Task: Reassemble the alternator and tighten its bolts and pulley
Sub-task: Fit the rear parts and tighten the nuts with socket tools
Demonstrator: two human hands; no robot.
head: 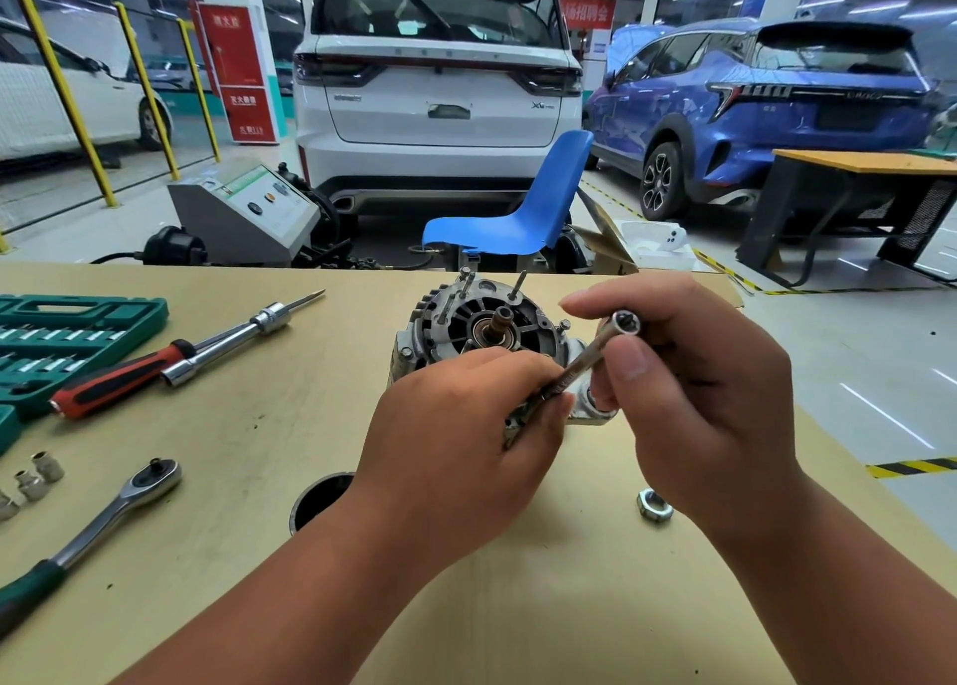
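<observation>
Alternator stands on the bench just past your hands, near the far edge, open face up with the bare shaft in the middle and long bolts poking loosely above the housing. Treat it as a heavy, rigid lump of cast metal with ribbed edges: it should not flex, but it could rock or slide on the smooth top once you apply torque, so brace it by the outer housing, not by the shaft or the loose bolts. Both hands are on one slim socket wrench, held slanted above the housing's near side. Your left grip is curled round its lower end, fingertips pinching the shank; your right grip pinches it just below the socket head, thumb pressed to the shank and forefinger stretched above. A loose nut lies on the bench by your right wrist.
</observation>
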